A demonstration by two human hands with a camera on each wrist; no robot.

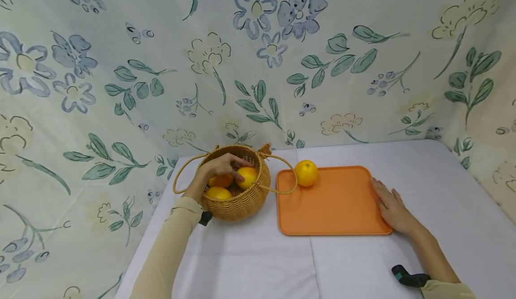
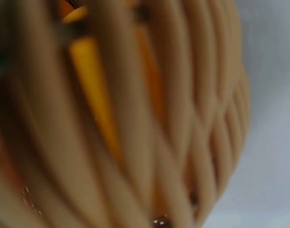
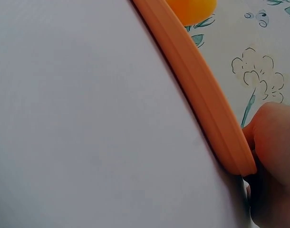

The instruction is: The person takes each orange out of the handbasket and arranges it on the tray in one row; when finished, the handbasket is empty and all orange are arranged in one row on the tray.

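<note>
Orange (image 1: 248, 178) just below frame centre seemed firm, slick — best cupped at its sides; left grip (image 1: 221, 167) lay part-spread over it, hold unclear, right grip (image 1: 393, 207) straight-fingered on tray (image 1: 330, 207) edge.

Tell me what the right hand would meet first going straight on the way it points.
Likely the orange tray: the right hand lies at its right edge, fingers pointing toward its far corner; whether they'd strike or clear it is unclear.
</note>
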